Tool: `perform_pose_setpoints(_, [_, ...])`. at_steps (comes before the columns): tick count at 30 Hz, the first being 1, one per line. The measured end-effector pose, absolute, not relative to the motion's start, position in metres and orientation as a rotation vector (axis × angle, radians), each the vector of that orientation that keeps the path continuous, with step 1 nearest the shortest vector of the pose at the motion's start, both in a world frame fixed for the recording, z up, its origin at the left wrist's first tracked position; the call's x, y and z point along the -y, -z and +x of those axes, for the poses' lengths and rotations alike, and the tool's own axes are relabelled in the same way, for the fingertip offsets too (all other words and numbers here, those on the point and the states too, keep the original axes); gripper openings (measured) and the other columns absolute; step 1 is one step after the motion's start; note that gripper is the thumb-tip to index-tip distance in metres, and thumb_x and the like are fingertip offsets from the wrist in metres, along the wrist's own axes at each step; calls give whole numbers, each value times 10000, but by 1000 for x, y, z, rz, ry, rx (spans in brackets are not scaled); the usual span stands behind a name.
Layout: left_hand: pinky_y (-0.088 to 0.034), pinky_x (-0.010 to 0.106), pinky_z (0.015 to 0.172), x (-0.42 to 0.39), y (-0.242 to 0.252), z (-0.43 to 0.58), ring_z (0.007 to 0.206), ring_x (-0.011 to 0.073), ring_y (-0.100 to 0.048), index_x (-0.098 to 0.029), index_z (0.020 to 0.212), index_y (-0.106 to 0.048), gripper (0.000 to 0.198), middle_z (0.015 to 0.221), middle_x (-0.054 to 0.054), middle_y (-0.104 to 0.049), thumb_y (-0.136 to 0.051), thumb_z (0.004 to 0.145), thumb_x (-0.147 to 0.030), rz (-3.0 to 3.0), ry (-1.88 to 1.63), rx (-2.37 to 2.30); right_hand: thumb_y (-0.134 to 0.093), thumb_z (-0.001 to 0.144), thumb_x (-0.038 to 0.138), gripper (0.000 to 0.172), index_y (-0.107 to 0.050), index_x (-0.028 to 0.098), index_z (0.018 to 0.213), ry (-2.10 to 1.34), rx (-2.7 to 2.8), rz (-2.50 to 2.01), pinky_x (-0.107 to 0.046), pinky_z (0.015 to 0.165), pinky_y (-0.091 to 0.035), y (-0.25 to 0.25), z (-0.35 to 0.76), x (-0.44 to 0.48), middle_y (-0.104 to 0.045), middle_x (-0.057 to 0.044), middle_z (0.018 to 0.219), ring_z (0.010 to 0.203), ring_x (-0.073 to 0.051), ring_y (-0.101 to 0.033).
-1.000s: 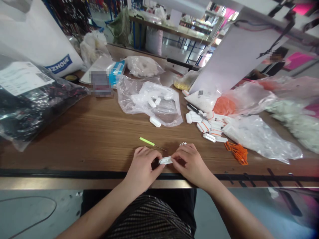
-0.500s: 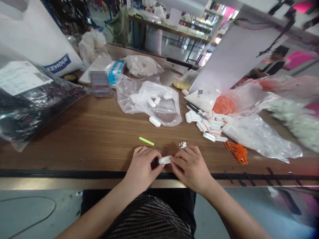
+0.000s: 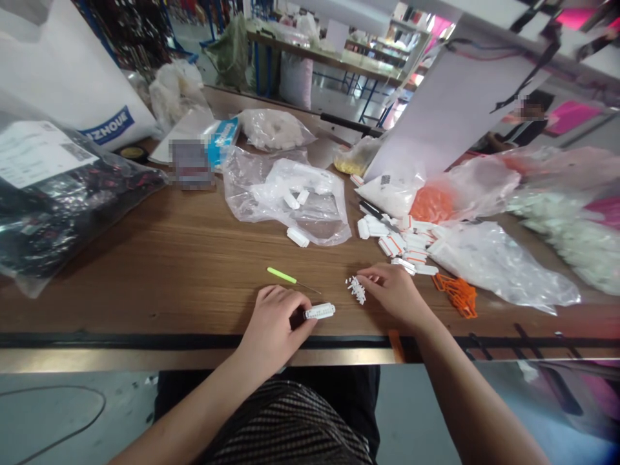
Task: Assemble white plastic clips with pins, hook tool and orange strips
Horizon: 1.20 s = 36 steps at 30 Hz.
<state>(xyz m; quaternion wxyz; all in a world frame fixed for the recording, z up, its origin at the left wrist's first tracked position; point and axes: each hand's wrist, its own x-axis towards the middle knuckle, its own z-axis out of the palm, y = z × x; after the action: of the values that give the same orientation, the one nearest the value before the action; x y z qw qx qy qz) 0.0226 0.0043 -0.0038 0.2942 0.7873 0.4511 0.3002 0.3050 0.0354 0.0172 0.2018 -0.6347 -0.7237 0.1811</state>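
Close to the front edge of the bench point(image 3: 159, 271), the left hand point(image 3: 272, 330) holds a white plastic strip point(image 3: 320, 311) in its fingers. The right hand point(image 3: 394, 294) curls its fingers point(image 3: 371, 274) narrowly just beside a small heap of white bits point(image 3: 357, 290); any pinch cannot be told. A green-handled needle point(image 3: 281, 276) lies just beyond the left hand, and a clear plastic bag point(image 3: 285, 200) lies farther back.

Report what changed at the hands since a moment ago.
The right hand let go of the white plastic strip and moved rightward, its fingertips now beside the small white plastic bits, a bigger pile than before. The left hand stayed at the strip. The green-handled pick stayed put.
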Motion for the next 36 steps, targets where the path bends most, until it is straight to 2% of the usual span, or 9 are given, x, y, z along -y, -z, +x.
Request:
perform_pose_setpoints(5, [-375, 441, 925, -5, 4, 23, 826, 200, -620, -221, 859, -615, 203, 833, -45, -687, -801, 818, -151, 2089, -805, -1202, -641, 854, 262, 193, -722, 211, 686, -472, 2033, -1771, -313, 632, -449, -18, 297, -40, -722, -23, 709, 645, -171, -631])
perform_pose_setpoints(7, [-377, 439, 917, -4, 4, 23, 829, 204, -616, -221, 859, -618, 200, 829, -44, -684, -801, 816, -153, 2084, -802, -1202, -640, 852, 246, 183, -706, 210, 686, -474, 2002, -1753, -316, 637, -442, -21, 294, -38, -706, -17, 689, 631, -166, -617])
perform_pose_setpoints(14, [-384, 447, 912, -4, 4, 22, 820, 211, -613, -227, 864, -627, 171, 817, -40, -677, -781, 829, -159, 2084, -813, -1192, -650, 939, 283, 160, -715, 238, 800, -637, 2056, -1483, -367, 849, -424, -30, 259, -7, -704, 10, 765, 777, -170, -639])
perform_pose_setpoints(23, [-381, 440, 921, -3, 5, 22, 831, 199, -621, -231, 858, -620, 186, 839, -51, -690, -791, 824, -165, 2076, -834, -1184, -643, 954, 244, 115, -702, 221, 858, -527, 2185, -1294, -359, 813, -387, -20, 241, 3, -650, 11, 751, 753, -158, -588])
perform_pose_setpoints(36, [-393, 462, 937, -3, 4, 23, 842, 217, -633, -231, 850, -602, 143, 846, -30, -707, -742, 876, -215, 2081, -821, -1193, -562, 966, 174, 194, -693, 206, 827, -267, 2340, -1234, -372, 798, -373, -25, 232, 5, -668, -12, 734, 722, -167, -566])
